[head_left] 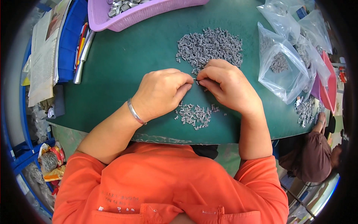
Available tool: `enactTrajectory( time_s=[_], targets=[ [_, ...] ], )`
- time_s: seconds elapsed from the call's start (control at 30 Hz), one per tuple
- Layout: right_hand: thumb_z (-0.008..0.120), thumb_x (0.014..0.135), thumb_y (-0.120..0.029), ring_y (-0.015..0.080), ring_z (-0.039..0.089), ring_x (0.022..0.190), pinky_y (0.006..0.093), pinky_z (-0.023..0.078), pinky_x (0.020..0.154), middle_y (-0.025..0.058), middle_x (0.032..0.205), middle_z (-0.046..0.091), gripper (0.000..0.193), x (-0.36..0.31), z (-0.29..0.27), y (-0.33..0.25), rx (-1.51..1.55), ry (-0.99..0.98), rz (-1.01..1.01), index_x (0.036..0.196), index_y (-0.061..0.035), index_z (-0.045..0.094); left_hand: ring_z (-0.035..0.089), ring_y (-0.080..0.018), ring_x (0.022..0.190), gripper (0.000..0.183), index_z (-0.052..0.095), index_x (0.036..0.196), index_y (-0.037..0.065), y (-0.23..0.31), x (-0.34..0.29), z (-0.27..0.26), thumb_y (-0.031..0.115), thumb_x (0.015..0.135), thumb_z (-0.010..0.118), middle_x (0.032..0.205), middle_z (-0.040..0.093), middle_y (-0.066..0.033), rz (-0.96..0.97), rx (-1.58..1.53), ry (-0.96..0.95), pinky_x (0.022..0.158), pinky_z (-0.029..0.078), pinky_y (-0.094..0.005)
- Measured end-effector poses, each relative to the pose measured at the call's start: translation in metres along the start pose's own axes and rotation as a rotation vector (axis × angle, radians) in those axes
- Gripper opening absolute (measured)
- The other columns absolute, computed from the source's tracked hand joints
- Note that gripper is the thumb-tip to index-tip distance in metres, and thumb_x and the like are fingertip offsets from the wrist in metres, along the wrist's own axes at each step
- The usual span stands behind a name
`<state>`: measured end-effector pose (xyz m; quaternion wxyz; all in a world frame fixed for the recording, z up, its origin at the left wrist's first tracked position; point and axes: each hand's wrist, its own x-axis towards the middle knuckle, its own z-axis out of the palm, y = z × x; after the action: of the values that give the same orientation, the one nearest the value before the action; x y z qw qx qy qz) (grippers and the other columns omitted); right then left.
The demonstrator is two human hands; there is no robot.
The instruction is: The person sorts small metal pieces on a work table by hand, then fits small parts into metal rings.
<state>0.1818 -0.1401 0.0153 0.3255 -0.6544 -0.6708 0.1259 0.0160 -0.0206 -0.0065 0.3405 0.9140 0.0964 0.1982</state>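
My left hand (pixel 164 91) and my right hand (pixel 227 84) meet over the middle of the green tabletop, fingertips a little apart. Thumb and forefinger of each are pinched together. Between them shows a tiny grey metal part (pixel 196 80), too small to name; which hand grips it is hard to tell. Just beyond my right hand spreads a large heap of small dark grey metal parts (pixel 210 46), with a few strays at its near edge. Closer to me, below my hands, lies a smaller scatter of shinier small metal pieces (pixel 194 116).
A purple basket (pixel 149 15) with silvery metal pieces stands at the far left. Clear plastic bags (pixel 281 71) of small parts lie at right, near a pile of metal pieces (pixel 305 111) and a red tray (pixel 328 84). A blue bin (pixel 72 41) borders the left. Another person (pixel 313 156) sits at right.
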Motion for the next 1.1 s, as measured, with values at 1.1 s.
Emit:
enactTrajectory(
  time_s=[1.1],
  targets=[
    [0.065,0.071,-0.005,0.0305,0.058,0.076,0.039,0.048,0.064,0.0104,0.075,0.057,0.008,-0.002,-0.013,0.001,-0.013,-0.118,0.088,0.078,-0.0035,0.062,0.036,-0.0054,0.05,0.011,0.064,0.091,0.002,-0.001,0.008,-0.008,0.004,0.08,0.065,0.058,0.044,0.0009,-0.236,-0.185,0.037,0.048,0.034,-0.0222]
  ],
)
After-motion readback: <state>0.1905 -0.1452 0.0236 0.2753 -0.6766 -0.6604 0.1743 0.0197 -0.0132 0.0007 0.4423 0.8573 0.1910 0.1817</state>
